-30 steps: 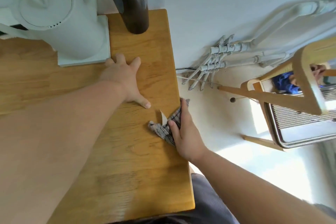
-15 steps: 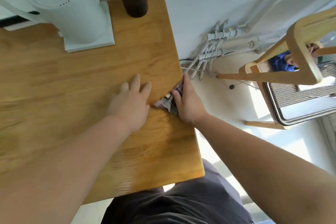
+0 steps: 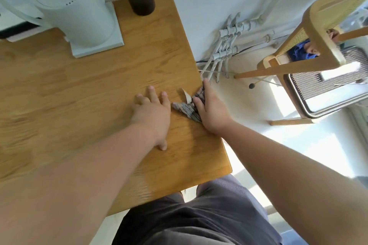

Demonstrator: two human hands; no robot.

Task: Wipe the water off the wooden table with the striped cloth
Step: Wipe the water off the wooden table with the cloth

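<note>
Head view: striped cloth (image 3: 187, 108) sits bunched at the right edge of the wooden table (image 3: 79, 95), long axis roughly along that edge. My right hand (image 3: 213, 109) is on top of it, fingers straight, pressing. My left hand (image 3: 152, 113) is flat on the wood just left of the cloth, holding nothing. Most of the tabletop lies to the left, so I'd guess the next stroke goes that way. Can't make out any water.

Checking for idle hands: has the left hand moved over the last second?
Yes. The left hand has slid away from the white kettle's square base toward the crumpled striped cloth.
</note>
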